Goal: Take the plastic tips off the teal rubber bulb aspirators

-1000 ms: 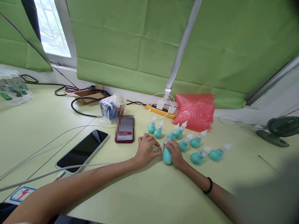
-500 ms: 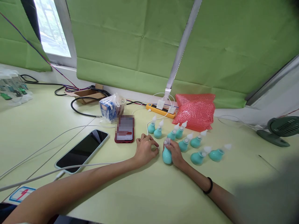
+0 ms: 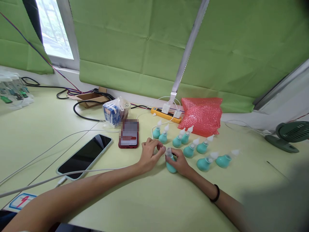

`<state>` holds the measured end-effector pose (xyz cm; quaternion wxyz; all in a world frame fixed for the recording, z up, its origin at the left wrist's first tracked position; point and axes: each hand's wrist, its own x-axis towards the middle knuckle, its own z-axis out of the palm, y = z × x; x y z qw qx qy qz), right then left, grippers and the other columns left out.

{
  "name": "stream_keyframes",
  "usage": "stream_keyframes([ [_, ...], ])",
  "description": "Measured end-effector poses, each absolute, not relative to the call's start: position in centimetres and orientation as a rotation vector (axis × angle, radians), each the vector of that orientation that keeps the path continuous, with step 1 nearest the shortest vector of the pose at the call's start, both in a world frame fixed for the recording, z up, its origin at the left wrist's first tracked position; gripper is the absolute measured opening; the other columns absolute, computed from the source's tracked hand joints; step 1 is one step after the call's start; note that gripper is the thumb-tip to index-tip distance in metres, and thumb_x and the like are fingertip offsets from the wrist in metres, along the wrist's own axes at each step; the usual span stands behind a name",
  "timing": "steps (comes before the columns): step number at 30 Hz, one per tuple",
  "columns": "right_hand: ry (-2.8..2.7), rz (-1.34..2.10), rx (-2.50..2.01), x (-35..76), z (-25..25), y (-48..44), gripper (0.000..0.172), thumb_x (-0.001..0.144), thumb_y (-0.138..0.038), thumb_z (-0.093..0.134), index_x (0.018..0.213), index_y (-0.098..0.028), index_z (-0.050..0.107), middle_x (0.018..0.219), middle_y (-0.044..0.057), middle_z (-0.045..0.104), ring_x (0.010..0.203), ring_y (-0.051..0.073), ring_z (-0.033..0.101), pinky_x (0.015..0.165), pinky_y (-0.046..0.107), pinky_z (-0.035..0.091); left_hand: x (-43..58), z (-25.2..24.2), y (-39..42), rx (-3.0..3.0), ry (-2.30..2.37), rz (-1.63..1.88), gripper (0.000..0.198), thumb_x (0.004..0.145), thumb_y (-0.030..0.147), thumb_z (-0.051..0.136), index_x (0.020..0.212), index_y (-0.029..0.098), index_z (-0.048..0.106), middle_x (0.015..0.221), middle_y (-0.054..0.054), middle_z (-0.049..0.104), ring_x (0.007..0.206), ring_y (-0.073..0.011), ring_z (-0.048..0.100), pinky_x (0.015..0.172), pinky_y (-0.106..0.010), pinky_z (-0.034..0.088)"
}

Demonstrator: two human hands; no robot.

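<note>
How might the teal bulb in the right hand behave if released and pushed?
The teal bulb would probably rock or roll, given its rounded body. It may tip, as its translucent top sits high. Its smooth surface could feel slippery.

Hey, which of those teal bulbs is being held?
The bulb in the right hand, just beside the left hand's fingertips; the other eight rest on the table, unheld.

Turquoise on the bulbs (image 3: 203,164), whitish on the nozzles (image 3: 213,156); pale yellow-green across the worktop (image 3: 154,203); red on the pouch (image 3: 201,114) near the far edge.
</note>
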<state>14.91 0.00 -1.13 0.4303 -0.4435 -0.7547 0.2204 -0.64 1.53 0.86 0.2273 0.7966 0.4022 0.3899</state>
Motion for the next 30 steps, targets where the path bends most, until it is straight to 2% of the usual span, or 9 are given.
stream_keyframes([
  [3,-1.956,0.498,-1.089,14.4,-0.9,-0.5,0.024,0.065,-0.023,0.051,0.050,-0.018,0.033,0.048,-0.005,0.029,0.046,0.007,0.029,0.044,0.020,0.026,-0.7,0.8,1.4,2.260,1.004,1.065,0.027,0.080,0.036,0.043,0.061,0.016,0.045,0.065,0.002,0.052,0.073,-0.0147,0.043,0.067,-0.029,0.026],
  [6,-2.036,0.474,-1.071,13.9,-0.7,-0.9,0.020,0.064,-0.018,0.050,0.051,-0.017,0.036,0.048,-0.005,0.032,0.046,0.007,0.031,0.042,0.019,0.027,-0.6,0.6,1.4,2.313,0.887,1.054,0.031,0.076,0.038,0.046,0.056,0.015,0.040,0.057,0.003,0.044,0.066,-0.0140,0.040,0.065,-0.029,0.024],
  [10,-2.107,0.394,-1.051,13.4,-0.4,-1.5,0.009,0.060,-0.013,0.047,0.054,-0.017,0.041,0.051,-0.004,0.042,0.047,0.009,0.039,0.045,0.020,0.030,-0.6,0.2,1.5,2.285,0.713,0.982,0.033,0.079,0.035,0.038,0.053,0.016,0.034,0.054,0.003,0.034,0.056,-0.0115,0.034,0.059,-0.027,0.025],
  [15,-2.118,0.211,-0.997,13.1,-0.5,-1.7,0.007,0.059,-0.013,0.044,0.055,-0.018,0.040,0.051,-0.001,0.045,0.048,0.011,0.041,0.046,0.023,0.029,-0.6,-0.1,1.6,2.236,0.609,0.908,0.033,0.084,0.029,0.028,0.054,0.016,0.029,0.052,0.004,0.032,0.049,-0.0086,0.030,0.050,-0.022,0.024],
  [30,-2.157,-0.007,-0.843,13.1,-0.9,-1.5,0.008,0.061,-0.014,0.043,0.058,-0.020,0.040,0.051,0.000,0.048,0.047,0.013,0.043,0.045,0.025,0.031,-0.4,-0.4,1.7,2.078,0.598,0.867,0.036,0.082,0.031,0.029,0.050,0.016,0.026,0.047,0.006,0.025,0.047,-0.0071,0.023,0.046,-0.021,0.021],
])
